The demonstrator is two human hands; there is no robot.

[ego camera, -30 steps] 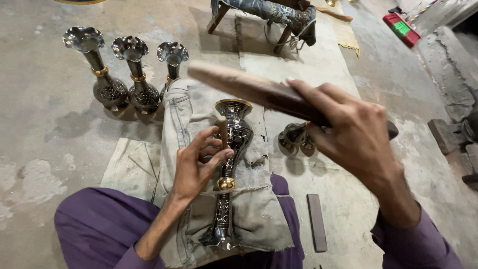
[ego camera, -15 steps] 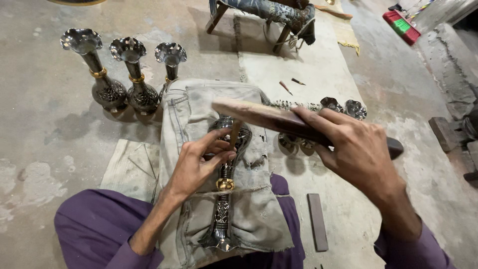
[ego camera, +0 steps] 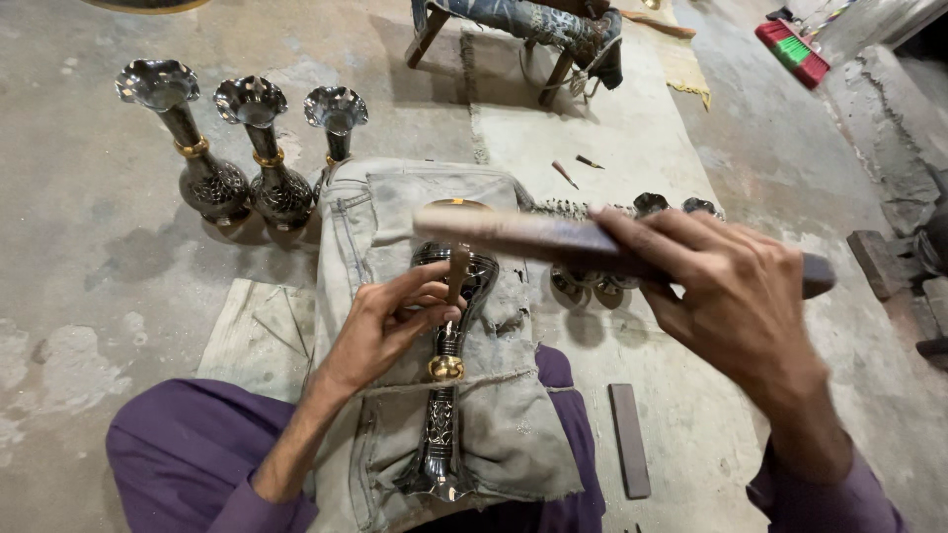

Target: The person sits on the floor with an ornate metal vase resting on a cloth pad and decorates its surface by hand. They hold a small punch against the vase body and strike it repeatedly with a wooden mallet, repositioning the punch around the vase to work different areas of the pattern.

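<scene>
One dark metal vase (ego camera: 446,395) lies lengthwise on a folded pair of grey jeans (ego camera: 395,227) across the person's lap, mouth toward 12 o'clock, foot toward 6. It has a brass ring partway down its neck.

Left hand (ego camera: 380,326): fingers closed around a thin punch (ego camera: 458,271), which it holds upright with its tip on the vase's bulb, near the mouth end. The hand rests on the vase and the jeans.

Right hand (ego camera: 726,296): closed in a grip around one long flat wooden mallet (ego camera: 553,237), held roughly level above the punch. The mallet's far end is over the top of the punch (can't tell whether they touch; that end is slightly blurred).

Count of other things:
- 3 upright vases (ego camera: 252,158) of the same kind, with frilled mouths and gold neck rings, in a row on the floor at 10–11 o'clock of the lap, just beside the jeans.
- A cluster of small dark metal pieces (ego camera: 647,205) at 1–2 o'clock, partly hidden behind the mallet and right hand, so no exact count.
- 2 small pointed tools (ego camera: 575,166) on the floor (ego camera: 89,257) at 12–1 o'clock.
- 1 flat dark bar (ego camera: 629,439) on the floor at 4 o'clock, just beside the right knee.
- 1 stool (ego camera: 518,30) at 12 o'clock, well apart.
- 1 red and green brush (ego camera: 793,51) at 2 o'clock, far corner.
</scene>
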